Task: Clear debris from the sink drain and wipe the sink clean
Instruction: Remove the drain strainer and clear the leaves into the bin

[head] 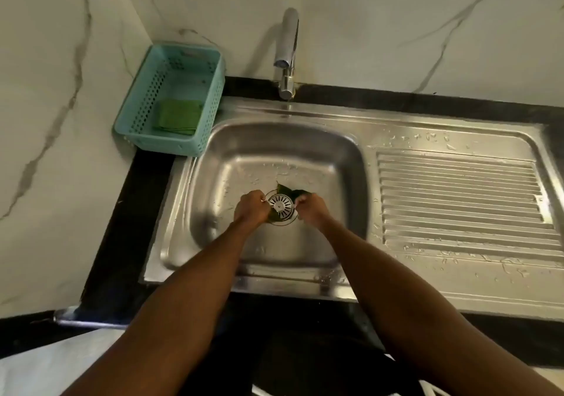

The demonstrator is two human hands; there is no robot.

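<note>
A steel sink (274, 139) holds a round slotted drain strainer (282, 205) at its middle. Dark green leaves (287, 190) lie across the drain's far edge, and a smaller leaf piece (273, 217) shows at its near left. My left hand (251, 209) is down at the strainer's left rim with curled fingers over the leaf piece. My right hand (309, 208) is at the right rim, its fingers curled on the leaf there. Water drops dot the basin floor.
A teal perforated basket (146, 112) stands at the back left with a folded green cloth (178, 116) inside. A chrome tap (287, 54) rises behind the basin. The wet ribbed drainboard (457, 200) stretches to the right. Marble walls close the back and left.
</note>
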